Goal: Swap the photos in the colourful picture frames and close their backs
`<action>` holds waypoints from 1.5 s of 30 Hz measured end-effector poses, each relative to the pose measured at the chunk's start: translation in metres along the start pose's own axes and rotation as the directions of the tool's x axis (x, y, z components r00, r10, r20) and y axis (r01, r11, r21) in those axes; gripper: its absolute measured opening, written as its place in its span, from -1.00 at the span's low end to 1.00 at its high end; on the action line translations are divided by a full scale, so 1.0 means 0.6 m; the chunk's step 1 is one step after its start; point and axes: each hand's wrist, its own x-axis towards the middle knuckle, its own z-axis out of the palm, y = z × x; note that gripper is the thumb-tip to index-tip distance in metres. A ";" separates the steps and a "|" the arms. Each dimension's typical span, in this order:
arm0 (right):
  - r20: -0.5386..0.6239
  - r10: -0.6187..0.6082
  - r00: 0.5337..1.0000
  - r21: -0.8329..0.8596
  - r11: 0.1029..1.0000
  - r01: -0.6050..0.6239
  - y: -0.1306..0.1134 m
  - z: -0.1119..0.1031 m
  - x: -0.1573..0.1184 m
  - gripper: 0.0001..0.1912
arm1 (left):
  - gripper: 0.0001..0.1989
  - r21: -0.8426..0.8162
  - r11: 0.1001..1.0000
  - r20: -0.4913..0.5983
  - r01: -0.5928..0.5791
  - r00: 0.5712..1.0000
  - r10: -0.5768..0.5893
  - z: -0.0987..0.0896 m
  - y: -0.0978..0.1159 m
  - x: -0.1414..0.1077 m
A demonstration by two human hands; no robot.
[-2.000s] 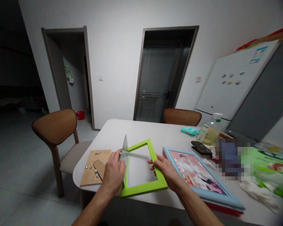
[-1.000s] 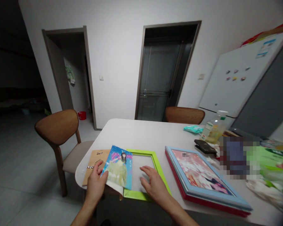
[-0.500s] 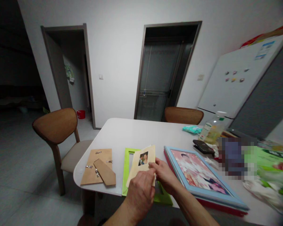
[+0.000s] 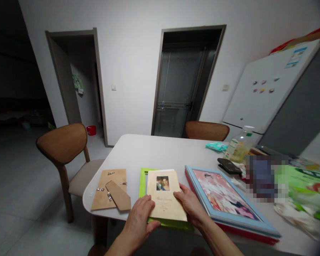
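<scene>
A cream card (image 4: 165,208) with a small photo near its top lies over a lime green frame (image 4: 143,183), hiding most of it. My right hand (image 4: 189,202) pinches the card's right edge, thumb on top. My left hand (image 4: 140,218) is at the card's lower left edge, fingertips against it and thumb spread below. Left of the frame, a brown backing board (image 4: 101,201) with metal clips lies on the table, its stand leg (image 4: 120,197) angled over it. To the right, a blue frame (image 4: 258,225) with a picture rests on something red.
On the white table (image 4: 149,147) stand a bottle (image 4: 238,145), a black object (image 4: 229,166), a teal packet (image 4: 216,146) and green bags (image 4: 306,188) at right. Wooden chairs (image 4: 65,142) are at the left and behind; a fridge (image 4: 264,85) stands at the right.
The card has turned from slanted and raised to facing up, nearly straight over the green frame. My left hand has moved left, away from my right hand, and its fingers have spread.
</scene>
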 end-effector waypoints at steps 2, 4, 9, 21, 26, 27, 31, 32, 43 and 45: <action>-0.011 0.011 1.000 -0.009 1.000 -0.011 0.005 0.000 0.005 -0.42 | -0.57 -0.025 1.000 -0.012 0.004 1.000 -0.004 0.003 -0.004 -0.001; -0.009 0.008 1.000 -0.011 1.000 -0.008 0.009 0.001 0.011 -0.43 | -0.58 -0.041 0.999 -0.025 0.001 1.000 -0.002 0.005 -0.007 -0.001; -0.051 -0.026 0.998 -0.031 0.999 0.024 0.017 0.008 0.025 -0.46 | -0.61 -0.052 0.999 -0.016 0.005 1.000 -0.006 0.007 -0.010 0.000; -0.062 -0.258 0.964 -0.581 0.795 0.175 0.019 -0.003 0.047 -0.50 | -0.76 -0.021 0.999 0.035 0.044 0.998 -0.043 -0.001 0.000 0.006; 0.050 -0.407 0.912 -0.902 0.374 0.216 0.007 -0.005 0.046 -0.66 | -0.72 0.086 0.996 0.125 0.030 0.991 -0.040 -0.002 0.006 0.005; 0.070 -0.412 0.908 -0.920 0.325 0.218 0.006 -0.003 0.046 -0.68 | -0.71 0.101 0.995 0.135 0.026 0.990 -0.040 -0.003 0.007 0.005; 0.066 -0.441 0.895 -0.965 0.198 0.169 0.007 0.002 0.043 -0.64 | -0.70 0.127 0.992 0.152 0.017 0.988 -0.037 -0.004 0.011 0.007; 0.059 -0.446 0.893 -0.973 0.174 0.151 0.008 0.002 0.042 -0.62 | -0.70 0.127 0.992 0.154 0.017 0.987 -0.036 -0.005 0.011 0.007; 0.103 -0.438 0.893 -0.984 0.086 0.156 0.018 0.000 0.038 -0.69 | -0.72 0.142 0.989 0.190 0.045 0.979 -0.071 -0.012 0.022 0.010; 0.132 -0.447 0.885 -0.982 0.064 0.178 0.021 -0.001 0.037 -0.70 | -0.67 0.146 0.988 0.185 0.046 0.980 -0.073 -0.009 0.025 0.011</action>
